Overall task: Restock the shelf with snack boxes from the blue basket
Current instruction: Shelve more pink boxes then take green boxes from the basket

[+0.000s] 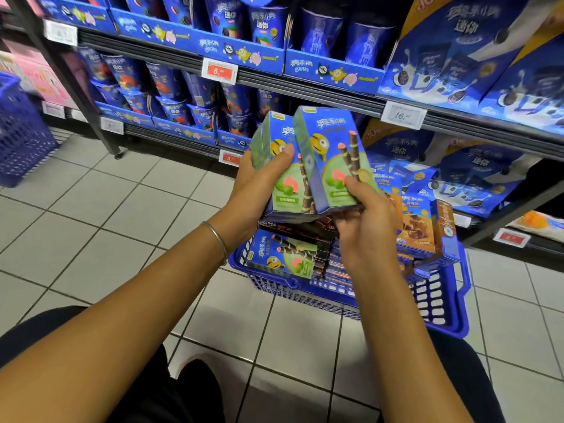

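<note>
My left hand (259, 181) grips a small stack of blue-and-green snack boxes (282, 166), thumb across the front. My right hand (363, 215) holds another blue-and-green snack box (331, 154) from below, thumb on its face, tilted against the left stack. Both are held above the blue basket (439, 303) on the floor. Inside the basket lie one more green box (280, 254), dark brown boxes (305, 228) and orange-brown boxes (418, 230). The shelf (335, 96) stands right behind, stocked with blue cups and bags.
A second blue basket (21, 129) stands at the far left by pink boxes. Price tags (403, 116) hang on the shelf rails. A shelf upright's foot (117, 154) meets the white tiled floor (91, 209). My dark-clad knees fill the bottom corners.
</note>
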A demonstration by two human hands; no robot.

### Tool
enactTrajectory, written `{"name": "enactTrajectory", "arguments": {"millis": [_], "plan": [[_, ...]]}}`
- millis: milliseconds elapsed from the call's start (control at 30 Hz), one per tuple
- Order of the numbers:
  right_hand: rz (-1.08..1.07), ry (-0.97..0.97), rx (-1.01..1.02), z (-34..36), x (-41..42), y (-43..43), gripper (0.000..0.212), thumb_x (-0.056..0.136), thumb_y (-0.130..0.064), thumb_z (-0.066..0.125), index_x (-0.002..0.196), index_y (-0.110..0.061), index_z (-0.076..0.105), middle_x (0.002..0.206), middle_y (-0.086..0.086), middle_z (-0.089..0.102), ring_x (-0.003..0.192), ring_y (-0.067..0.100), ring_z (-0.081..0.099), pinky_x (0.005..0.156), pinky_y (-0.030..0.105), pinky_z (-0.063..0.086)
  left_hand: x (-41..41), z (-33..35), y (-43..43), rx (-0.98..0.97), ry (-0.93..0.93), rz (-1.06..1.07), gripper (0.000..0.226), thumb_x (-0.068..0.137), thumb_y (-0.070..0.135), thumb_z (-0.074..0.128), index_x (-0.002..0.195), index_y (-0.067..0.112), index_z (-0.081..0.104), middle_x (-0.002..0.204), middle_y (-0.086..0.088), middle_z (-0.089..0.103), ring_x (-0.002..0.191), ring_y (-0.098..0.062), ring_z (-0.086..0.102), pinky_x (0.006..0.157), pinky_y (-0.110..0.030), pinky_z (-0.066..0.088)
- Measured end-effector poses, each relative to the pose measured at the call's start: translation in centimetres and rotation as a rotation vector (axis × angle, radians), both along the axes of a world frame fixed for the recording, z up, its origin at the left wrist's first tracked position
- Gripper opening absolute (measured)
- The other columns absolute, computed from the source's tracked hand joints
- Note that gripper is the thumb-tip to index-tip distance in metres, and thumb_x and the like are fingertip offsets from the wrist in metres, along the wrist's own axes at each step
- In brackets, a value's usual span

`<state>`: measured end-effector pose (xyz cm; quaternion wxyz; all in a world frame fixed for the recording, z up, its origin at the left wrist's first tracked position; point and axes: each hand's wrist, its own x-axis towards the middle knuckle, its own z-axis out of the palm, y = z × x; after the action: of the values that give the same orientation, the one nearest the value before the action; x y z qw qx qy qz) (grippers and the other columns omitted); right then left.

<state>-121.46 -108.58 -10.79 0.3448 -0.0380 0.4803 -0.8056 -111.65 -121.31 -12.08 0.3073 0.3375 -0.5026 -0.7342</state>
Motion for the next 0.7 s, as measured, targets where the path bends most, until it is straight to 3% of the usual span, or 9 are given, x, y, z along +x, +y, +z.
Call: {"name": "enactTrajectory", "arguments": {"millis": [100, 233, 300, 400, 500, 567, 633, 700], "plan": [[0.045, 0.102, 0.127, -1.0, 0.8, -0.1, 0.032, 0.086, -0.013, 0.073, 0.117, -0.008, 0.067, 0.108, 0.01, 0.075, 0.09, 0.017, 0.072, 0.081, 0.037, 0.058, -0.2, -0.2, 0.2, -0.033, 0.007, 0.014, 0.061, 0.095, 0.039, 0.076, 0.145, 0.011, 0.055, 0.129, -0.008, 0.075, 0.115, -0.029, 0.075, 0.099, -0.049, 0.06], [0.155, 0.084, 0.116, -1.8, 0.7, -0.1, 0.042, 0.082, -0.017, 0.076, 0.121, -0.01, 0.063, 0.111, 0.008, 0.074, 0.102, 0.025, 0.072, 0.086, 0.046, 0.057, -0.4, -0.5, 0.6, -0.127, -0.042, 0.018, 0.059, 0.092, 0.049, 0.077, 0.14, 0.023, 0.054, 0.125, 0.006, 0.076, 0.112, -0.016, 0.075, 0.097, -0.04, 0.062], [0.23, 0.05, 0.073, -2.0, 0.4, -0.2, 0.04, 0.085, -0.017, 0.071, 0.124, -0.014, 0.063, 0.11, 0.007, 0.074, 0.108, 0.03, 0.07, 0.088, 0.051, 0.058, -0.4, -0.4, 0.7, -0.16, -0.082, 0.015, 0.068, 0.084, 0.062, 0.076, 0.139, 0.028, 0.052, 0.127, 0.01, 0.075, 0.112, -0.011, 0.074, 0.099, -0.039, 0.061], [0.306, 0.031, 0.003, -2.3, 0.3, -0.1, 0.033, 0.09, -0.015, 0.066, 0.122, -0.017, 0.064, 0.11, 0.006, 0.074, 0.104, 0.027, 0.072, 0.086, 0.049, 0.058, -0.6, -0.3, 1.1, -0.232, -0.123, 0.001, 0.089, 0.072, 0.073, 0.071, 0.145, 0.029, 0.046, 0.131, 0.012, 0.071, 0.115, -0.004, 0.072, 0.104, -0.036, 0.058], [0.313, 0.052, -0.019, -2.8, 0.3, 0.0, 0.036, 0.088, -0.016, 0.066, 0.125, -0.016, 0.064, 0.114, 0.007, 0.073, 0.107, 0.025, 0.07, 0.092, 0.049, 0.057, -0.5, 0.0, 1.3, -0.253, -0.156, -0.041, 0.103, 0.066, 0.077, 0.068, 0.151, 0.028, 0.038, 0.137, 0.01, 0.067, 0.123, -0.008, 0.068, 0.11, -0.04, 0.054], [0.309, 0.097, -0.01, -2.9, 0.1, 0.0, 0.036, 0.089, -0.016, 0.066, 0.125, -0.016, 0.064, 0.115, 0.007, 0.072, 0.107, 0.024, 0.07, 0.089, 0.045, 0.057, -0.4, 0.4, 1.3, -0.24, -0.224, -0.09, 0.112, 0.059, 0.085, 0.065, 0.153, 0.034, 0.033, 0.144, 0.004, 0.062, 0.133, -0.02, 0.061, 0.111, -0.048, 0.052], [0.323, 0.171, 0.026, -2.8, 0.0, 0.1, 0.036, 0.09, -0.019, 0.065, 0.125, -0.02, 0.064, 0.117, 0.005, 0.073, 0.107, 0.022, 0.07, 0.084, 0.038, 0.057, -0.2, 1.0, 1.3, -0.21, -0.263, -0.156, 0.119, 0.056, 0.085, 0.069, 0.155, 0.036, 0.027, 0.147, 0.001, 0.059, 0.134, -0.027, 0.06, 0.107, -0.051, 0.054], [0.353, 0.259, 0.077, -2.7, -0.1, 0.2, 0.036, 0.089, -0.025, 0.066, 0.124, -0.026, 0.064, 0.117, 0.002, 0.073, 0.107, 0.018, 0.071, 0.08, 0.033, 0.055, 0.1, 1.0, 1.2, -0.161, -0.225, -0.195, 0.109, 0.069, 0.069, 0.085, 0.155, 0.032, 0.029, 0.139, 0.007, 0.067, 0.119, -0.019, 0.071, 0.09, -0.038, 0.062]]}}
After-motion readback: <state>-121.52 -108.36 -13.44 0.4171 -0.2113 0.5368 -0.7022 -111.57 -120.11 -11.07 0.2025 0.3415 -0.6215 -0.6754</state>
